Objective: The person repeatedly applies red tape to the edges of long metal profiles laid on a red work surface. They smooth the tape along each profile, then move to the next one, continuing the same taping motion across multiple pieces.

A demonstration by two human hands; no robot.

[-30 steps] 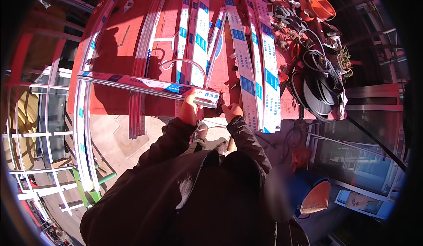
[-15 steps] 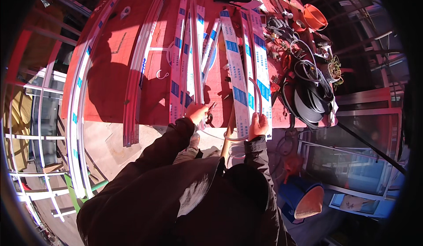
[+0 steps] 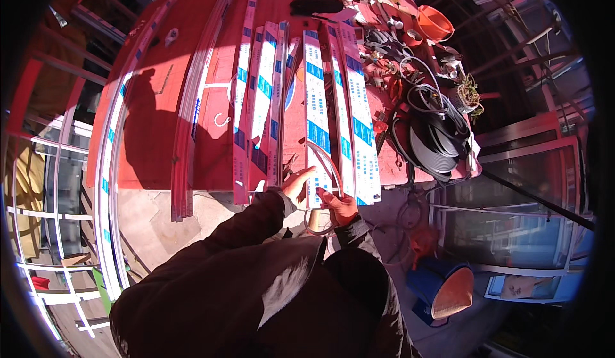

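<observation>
We've got both hands at the near end of the central wrapped profile [image 3: 316,105], white with blue bands, lying lengthwise on the red worktop [image 3: 160,169]; that's our landmark. Left hand [image 3: 297,185]: at the profile's left edge, near end, fingers reaching to its surface; we can't tell if they grip it. Right hand [image 3: 340,208]: at its right near corner, fingers drawn in narrow around a thin grey strip [image 3: 330,160], thumb over the profile's end. The strip arcs over the profile's near part and loops below its end.

Left of the profile we see a group of similar wrapped profiles [image 3: 262,92], then a darker profile bundle [image 3: 192,121] further left, with a small white hook-shaped piece [image 3: 222,120] between those two. Just right of it: more wrapped profiles [image 3: 362,117]. Farther right, a black coil [image 3: 430,145], with pale looped cable near it. An orange bucket [image 3: 435,23] sits beyond, up and right of the profile.
</observation>
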